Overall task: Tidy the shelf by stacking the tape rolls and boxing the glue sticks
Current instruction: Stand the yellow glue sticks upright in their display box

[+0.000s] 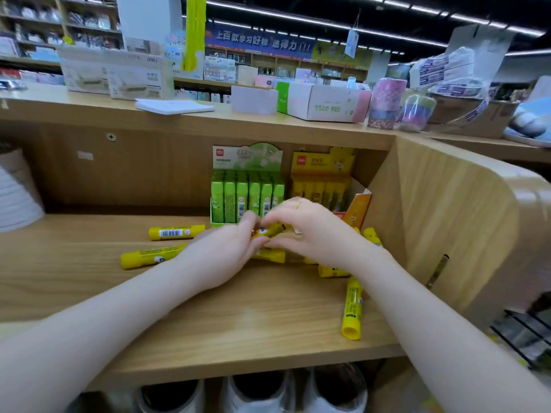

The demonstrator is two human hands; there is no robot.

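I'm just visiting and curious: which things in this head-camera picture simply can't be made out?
- Head view: the yellow glue stick held between the left hand and right hand is blurred; its label is unreadable.
- More yellow sticks lie partly hidden under the right hand; their count is unclear.
- The yellow display box is fuzzy, so how full it is stays unknown.
- The rolls below the wooden shelf are cut off by the bottom edge.

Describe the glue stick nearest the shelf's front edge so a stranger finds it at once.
Start at the wooden shelf and follow its front edge to the right. The yellow glue stick lies there alone, pointing front to back, while the others lie farther back near the hands.
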